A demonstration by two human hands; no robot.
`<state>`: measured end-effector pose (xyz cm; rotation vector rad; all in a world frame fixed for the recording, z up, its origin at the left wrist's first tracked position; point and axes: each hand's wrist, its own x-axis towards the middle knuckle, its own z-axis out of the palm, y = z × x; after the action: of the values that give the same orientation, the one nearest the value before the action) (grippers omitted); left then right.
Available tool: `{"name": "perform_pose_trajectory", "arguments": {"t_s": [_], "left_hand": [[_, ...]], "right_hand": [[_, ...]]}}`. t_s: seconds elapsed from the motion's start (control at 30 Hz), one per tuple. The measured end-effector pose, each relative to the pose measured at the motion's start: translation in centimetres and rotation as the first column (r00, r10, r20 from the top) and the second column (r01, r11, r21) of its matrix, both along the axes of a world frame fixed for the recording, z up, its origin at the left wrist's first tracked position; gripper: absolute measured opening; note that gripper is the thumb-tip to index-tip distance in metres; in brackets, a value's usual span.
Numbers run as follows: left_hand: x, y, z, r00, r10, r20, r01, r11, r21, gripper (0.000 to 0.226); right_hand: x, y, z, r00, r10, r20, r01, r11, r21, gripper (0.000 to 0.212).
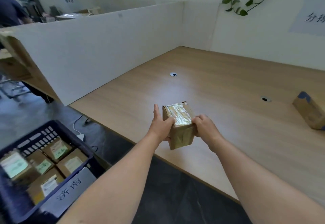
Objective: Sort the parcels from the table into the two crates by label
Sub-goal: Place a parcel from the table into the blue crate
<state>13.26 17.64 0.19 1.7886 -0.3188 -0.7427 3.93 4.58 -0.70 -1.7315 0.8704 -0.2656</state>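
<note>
While I hold the taped cardboard parcel [178, 127] just above the wooden table's [211, 83] near edge, my left hand [161, 125] clasps its left side, thumb pressed on top and forefinger straight, and my right hand [204, 127] curls over its right side. The blue crate [73, 140] of labelled parcels [58, 150] sits below the table's left corner; a second parcel [311, 113] lies at the table's right.

Parcel at the right [310, 113] runs off the frame edge. Crate [75, 138] is clipped left and bottom, labels [58, 150] inside too smeared to read. Held parcel [179, 125] hides its underside. Wall sign [309, 18] cut short too.
</note>
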Motion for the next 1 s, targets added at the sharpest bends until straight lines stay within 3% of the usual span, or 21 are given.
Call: {"name": "perform_pose_trajectory", "arguments": {"t_s": [0.2, 0.4, 0.53, 0.63, 0.87, 1.0], "left_hand": [[7.3, 5.1, -0.6, 0.999, -0.017, 0.036, 0.016, 0.999, 0.029, 0.074], [13.0, 10.6, -1.1, 0.988, 0.095, 0.125, -0.098, 0.995, 0.02, 0.059], [15.7, 13.6, -1.2, 0.979, 0.176, 0.103, -0.173, 0.984, -0.041, 0.03], [16.7, 15.2, -1.6, 0.961, 0.265, 0.083, -0.264, 0.964, -0.028, 0.015], [17.5, 15.9, -2.6, 0.92, 0.39, 0.03, -0.391, 0.92, 0.015, 0.01], [17.9, 15.3, -2.2, 0.92, 0.391, 0.016, -0.391, 0.92, 0.032, 0.039]], "right_hand": [[7.0, 4.6, 0.8, 0.984, 0.179, -0.002, -0.179, 0.981, 0.074, 0.037], [13.9, 9.7, 0.6, 0.941, 0.333, -0.064, -0.331, 0.943, 0.042, 0.065], [17.6, 12.4, 0.1, 0.943, 0.332, 0.003, -0.326, 0.924, 0.198, 0.041], [19.7, 13.7, -0.2, 0.948, 0.318, 0.004, -0.306, 0.908, 0.287, 0.04], [22.6, 13.8, -0.8, 0.944, 0.33, 0.007, -0.315, 0.897, 0.31, 0.022], [23.9, 12.8, -0.7, 0.948, 0.318, 0.024, -0.309, 0.898, 0.313, 0.014]]}}
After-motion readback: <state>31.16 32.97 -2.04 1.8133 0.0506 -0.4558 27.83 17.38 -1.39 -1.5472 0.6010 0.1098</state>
